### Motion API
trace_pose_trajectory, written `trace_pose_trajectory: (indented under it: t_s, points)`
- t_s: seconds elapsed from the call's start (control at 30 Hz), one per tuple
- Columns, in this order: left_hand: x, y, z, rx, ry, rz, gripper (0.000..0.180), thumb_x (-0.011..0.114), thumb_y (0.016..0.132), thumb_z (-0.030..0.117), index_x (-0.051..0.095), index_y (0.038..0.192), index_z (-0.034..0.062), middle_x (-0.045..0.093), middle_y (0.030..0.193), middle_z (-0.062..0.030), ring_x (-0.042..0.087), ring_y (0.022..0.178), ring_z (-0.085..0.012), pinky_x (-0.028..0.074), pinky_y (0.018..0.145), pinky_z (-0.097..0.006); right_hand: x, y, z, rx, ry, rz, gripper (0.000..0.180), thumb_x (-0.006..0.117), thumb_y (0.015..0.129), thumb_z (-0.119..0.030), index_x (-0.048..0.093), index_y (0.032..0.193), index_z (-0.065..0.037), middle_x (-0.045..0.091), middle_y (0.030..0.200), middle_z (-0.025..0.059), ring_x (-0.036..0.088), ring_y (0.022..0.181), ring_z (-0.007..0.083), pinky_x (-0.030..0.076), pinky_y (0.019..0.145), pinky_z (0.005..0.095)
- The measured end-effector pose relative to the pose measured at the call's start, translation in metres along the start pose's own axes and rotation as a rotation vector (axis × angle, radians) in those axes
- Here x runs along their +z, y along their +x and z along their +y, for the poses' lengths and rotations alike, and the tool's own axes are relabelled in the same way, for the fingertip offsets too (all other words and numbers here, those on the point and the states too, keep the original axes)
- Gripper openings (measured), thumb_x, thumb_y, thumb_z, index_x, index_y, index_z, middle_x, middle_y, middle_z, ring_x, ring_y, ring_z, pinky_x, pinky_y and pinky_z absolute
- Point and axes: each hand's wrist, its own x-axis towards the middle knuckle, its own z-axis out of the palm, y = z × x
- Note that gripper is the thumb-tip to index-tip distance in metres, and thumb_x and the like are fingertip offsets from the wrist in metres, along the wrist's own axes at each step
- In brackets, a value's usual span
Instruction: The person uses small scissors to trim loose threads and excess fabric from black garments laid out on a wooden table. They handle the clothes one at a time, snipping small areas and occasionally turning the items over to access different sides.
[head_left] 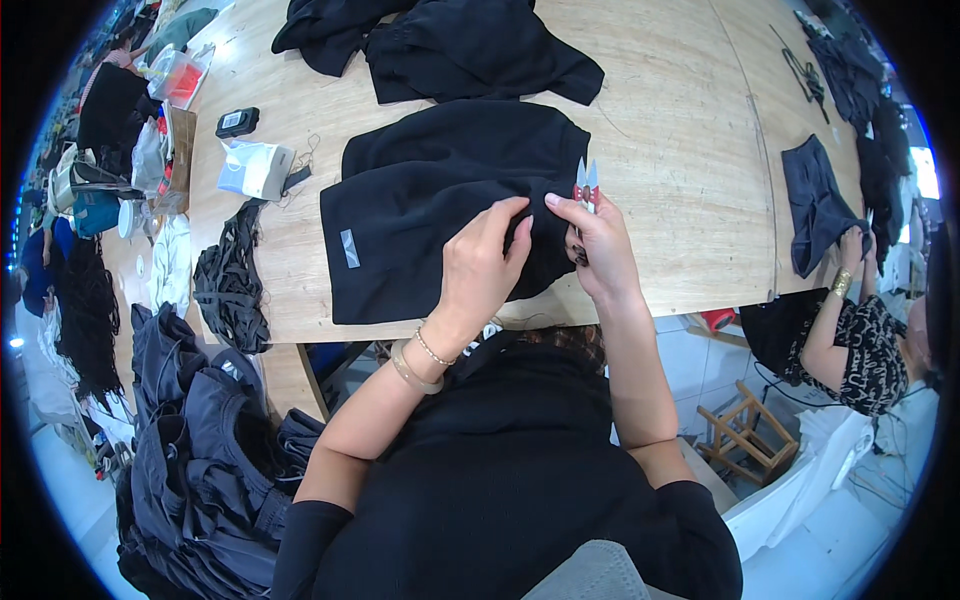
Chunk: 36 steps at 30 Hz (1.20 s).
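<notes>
A black garment (pixel 430 215) lies folded on the wooden table in front of me, with a small shiny clear sticker (pixel 349 248) near its left edge. My left hand (pixel 480 265) is over its right part, with thumb and fingertips pinching up a bit of the cloth. Close beside it, my right hand (pixel 605 245) is closed around small red-handled thread snips (pixel 587 180). Their pointed blades face away from me and stand slightly apart. The right thumb rests by the cloth's right edge; the fingers beneath are partly hidden.
More black garments (pixel 480 45) lie at the far side. To the left are a white box (pixel 255 170), a small black device (pixel 237 122) and bundled dark strips (pixel 230 275). Dark clothing (pixel 200 450) is heaped at lower left. At right, another person's hand (pixel 853 245) touches a dark garment (pixel 815 200).
</notes>
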Motion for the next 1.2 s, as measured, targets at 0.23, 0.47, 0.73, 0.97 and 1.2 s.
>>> trace_pose_trajectory:
  t_s: [0.23,0.47,0.73,0.97,1.2]
  points:
    - [0.001,0.003,0.002,0.119,0.124,0.082,0.012,0.072,0.086,0.001,0.071,0.099,-0.0007,0.071,0.091,-0.0111,0.068,0.076,-0.0283,0.055,0.069,-0.036,0.009,-0.001,0.004,-0.055,-0.027,0.035,0.028,0.073,0.088,-0.008,0.047,0.081,-0.014,0.042,0.059,-0.0089,0.034,0.042,0.0010,0.024,0.039,0.0224]
    - [0.004,0.002,-0.005,-0.034,-0.002,0.068,0.010,0.070,0.089,0.000,0.071,0.099,-0.0008,0.072,0.084,-0.0130,0.072,0.071,-0.0229,0.055,0.064,-0.031,0.009,0.001,0.006,-0.028,-0.014,0.025,0.029,0.073,0.089,-0.009,0.046,0.080,-0.015,0.040,0.058,-0.0092,0.034,0.043,0.0009,0.024,0.040,0.0227]
    - [0.006,0.002,-0.010,-0.159,-0.105,0.044,0.008,0.070,0.091,0.001,0.070,0.099,-0.0010,0.074,0.082,-0.0135,0.074,0.071,-0.0182,0.056,0.063,-0.028,-0.030,0.021,0.026,-0.547,-0.650,0.171,0.025,0.075,0.092,-0.016,0.064,0.108,-0.002,0.058,0.071,0.0004,0.057,0.063,0.0110,0.044,0.057,0.0258]
    - [0.007,0.001,-0.018,-0.041,-0.026,0.070,0.009,0.071,0.090,0.000,0.069,0.099,-0.0008,0.073,0.082,-0.0136,0.074,0.071,-0.0201,0.057,0.064,-0.029,-0.019,-0.021,-0.015,-0.667,-1.185,0.068,0.028,0.083,0.079,-0.018,0.065,0.097,-0.007,0.067,0.085,0.0084,0.064,0.076,0.0262,0.050,0.066,0.0372]
    - [0.009,0.003,-0.016,0.016,0.024,0.079,0.008,0.071,0.089,-0.001,0.068,0.097,-0.0007,0.073,0.081,-0.0137,0.074,0.070,-0.0221,0.057,0.062,-0.030,-0.004,-0.015,-0.019,-1.009,-1.420,-0.008,0.026,0.081,0.076,-0.017,0.058,0.084,-0.007,0.062,0.075,0.0030,0.054,0.070,0.0233,0.045,0.062,0.0358]
